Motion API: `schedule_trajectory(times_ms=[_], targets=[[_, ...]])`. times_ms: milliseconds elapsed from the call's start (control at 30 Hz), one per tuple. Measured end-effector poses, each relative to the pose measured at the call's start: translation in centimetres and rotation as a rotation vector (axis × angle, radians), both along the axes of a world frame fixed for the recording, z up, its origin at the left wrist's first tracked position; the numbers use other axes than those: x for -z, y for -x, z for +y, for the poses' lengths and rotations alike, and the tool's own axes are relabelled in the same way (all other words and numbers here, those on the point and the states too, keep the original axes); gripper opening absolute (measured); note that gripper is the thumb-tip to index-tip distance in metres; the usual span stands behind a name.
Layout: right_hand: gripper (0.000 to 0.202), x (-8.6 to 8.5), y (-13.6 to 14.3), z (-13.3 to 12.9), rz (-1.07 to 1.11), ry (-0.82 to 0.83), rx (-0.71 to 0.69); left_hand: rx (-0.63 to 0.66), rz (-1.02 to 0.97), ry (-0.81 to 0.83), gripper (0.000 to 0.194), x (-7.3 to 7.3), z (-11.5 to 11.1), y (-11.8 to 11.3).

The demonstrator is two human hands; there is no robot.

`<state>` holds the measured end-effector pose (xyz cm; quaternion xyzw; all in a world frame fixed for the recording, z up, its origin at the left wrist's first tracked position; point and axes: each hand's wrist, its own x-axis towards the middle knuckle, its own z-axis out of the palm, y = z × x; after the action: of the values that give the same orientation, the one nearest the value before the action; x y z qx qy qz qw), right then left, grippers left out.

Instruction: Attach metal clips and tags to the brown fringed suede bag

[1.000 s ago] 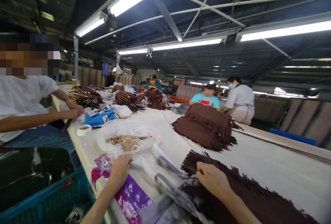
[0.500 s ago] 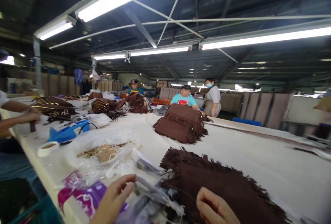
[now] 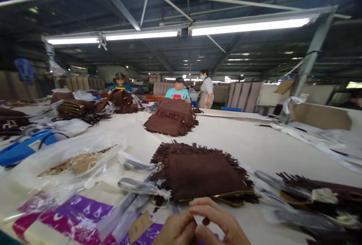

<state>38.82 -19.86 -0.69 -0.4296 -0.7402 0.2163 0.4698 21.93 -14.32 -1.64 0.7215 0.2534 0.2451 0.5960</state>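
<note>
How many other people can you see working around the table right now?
3. One in a teal top at the far left end, one in a light blue top with a red apron behind the far fringed bag pile, one in white standing beside them. Others may be hidden off frame.

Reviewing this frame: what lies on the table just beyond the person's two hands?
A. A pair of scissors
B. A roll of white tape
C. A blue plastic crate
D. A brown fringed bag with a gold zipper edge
D: the brown fringed bag lies flat on the table, its gold zipper edge toward the left hand and right hand, which meet fingertip to fingertip.
</note>
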Motion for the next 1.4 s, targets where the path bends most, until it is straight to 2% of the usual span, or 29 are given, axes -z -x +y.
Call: schedule_trajectory(times_ms=[67,133,233,333,367,433,533,567,667,733,833,933,1000,1067,1200,1300,1400], targets=[[0.021,-0.6,-0.1,-0.3,0.024,-0.055,-0.031,0.083,0.027,-0.076,0.042,-0.6,-0.3,-1.3],[0.028,-0.8,-0.6,-0.8,0.102,-0.019,0.016,0.118,0.044,-0.134,0.036,-1.2,-0.2,-2.2],[0.032,-1.0,-1.7,-1.7,0.246,0.088,0.103,0.039,0.066,-0.210,0.026,-2.1,0.3,-3.1],[0.033,-1.0,-2.7,-2.2,0.320,0.143,0.113,-0.005,0.106,-0.263,0.030,-2.4,0.8,-3.9],[0.035,-1.0,-3.1,-2.2,0.395,0.143,0.119,-0.006,0.127,-0.333,0.029,-2.3,1.0,-4.2],[0.036,-1.2,-3.9,-2.0,0.638,0.142,0.146,-0.069,0.222,-0.575,0.022,-1.6,1.5,-5.0],[0.040,-1.7,-5.4,-1.7,0.975,0.210,0.180,-0.224,0.514,-0.939,0.055,0.1,3.0,-6.1],[0.043,-1.9,-6.0,-1.7,1.021,0.253,0.197,-0.244,0.616,-1.011,0.055,0.6,3.7,-6.3],[0.048,-2.0,-7.5,-2.1,1.010,0.353,0.256,-0.182,0.754,-1.102,0.033,1.0,5.6,-6.3],[0.049,-1.7,-8.3,-2.4,0.938,0.407,0.287,-0.166,0.750,-1.083,0.027,0.1,6.6,-5.9],[0.057,-1.0,-9.0,-2.8,0.762,0.474,0.297,-0.244,0.747,-0.993,0.021,-2.3,7.5,-4.7],[0.052,-0.8,-8.8,-2.6,0.521,0.536,0.178,-0.332,0.713,-0.937,0.022,-4.1,8.1,-3.7],[0.046,-1.2,-8.0,-2.0,0.396,0.528,0.075,-0.360,0.673,-0.925,0.022,-4.5,8.5,-3.1],[0.038,-2.0,-6.7,-1.3,0.315,0.461,0.023,-0.369,0.627,-0.905,0.022,-4.2,8.8,-2.6],[0.019,-3.0,-3.9,0.7,0.055,0.259,0.040,-0.392,0.439,-0.790,0.026,-2.8,9.6,-2.1],[0.016,-2.3,-2.7,2.8,-0.085,0.186,0.069,-0.428,0.228,-0.611,0.028,-1.7,10.6,-2.1],[0.016,-0.6,-2.0,5.0,-0.031,0.265,0.102,-0.469,0.086,-0.424,0.027,-0.6,11.8,-2.2]])
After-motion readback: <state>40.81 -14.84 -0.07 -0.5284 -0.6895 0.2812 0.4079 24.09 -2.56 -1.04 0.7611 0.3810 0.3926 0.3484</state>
